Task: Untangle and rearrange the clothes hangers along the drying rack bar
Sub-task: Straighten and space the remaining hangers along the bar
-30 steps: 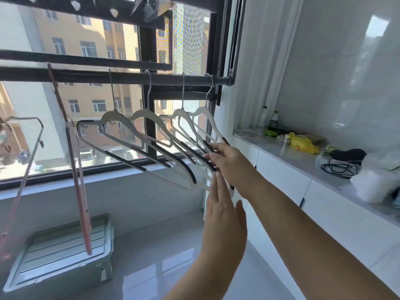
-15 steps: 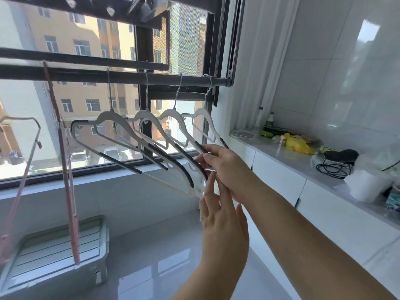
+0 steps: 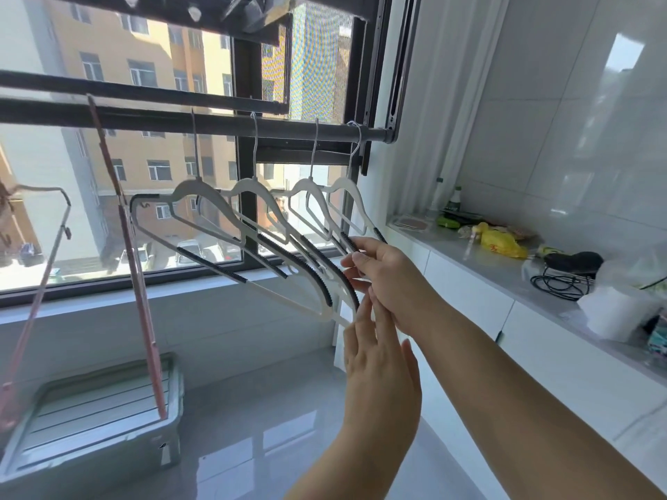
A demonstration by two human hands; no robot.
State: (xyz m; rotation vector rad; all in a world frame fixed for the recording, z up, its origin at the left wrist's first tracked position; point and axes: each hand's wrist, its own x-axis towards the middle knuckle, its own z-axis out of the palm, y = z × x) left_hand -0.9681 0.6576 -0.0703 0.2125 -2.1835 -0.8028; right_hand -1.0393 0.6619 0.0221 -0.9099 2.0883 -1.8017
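Note:
Several white hangers [image 3: 252, 191] with black grip strips hang by wire hooks from the dark rack bar [image 3: 288, 128] in front of the window. They lean right, and their lower ends overlap. My right hand [image 3: 391, 279] grips those bunched right ends, with the fingers curled round the arms of the two rightmost hangers. My left hand [image 3: 379, 373] is just below it. Its fingers are straight, and the tips touch the black-tipped end of a hanger near my right wrist. Two pink hangers [image 3: 144, 319] hang further left on the same bar.
A grey-green lidded storage box [image 3: 108, 427] lies on the glossy floor under the pink hangers. On the right, a white counter [image 3: 469, 258] holds a yellow bag [image 3: 501, 241], a black cable [image 3: 556, 283], bottles and a white bundle [image 3: 613, 308].
My left hand has risen, and its fingertips now touch the hanger ends under my right hand. My right hand has kept its grip, and the hangers have swayed a little.

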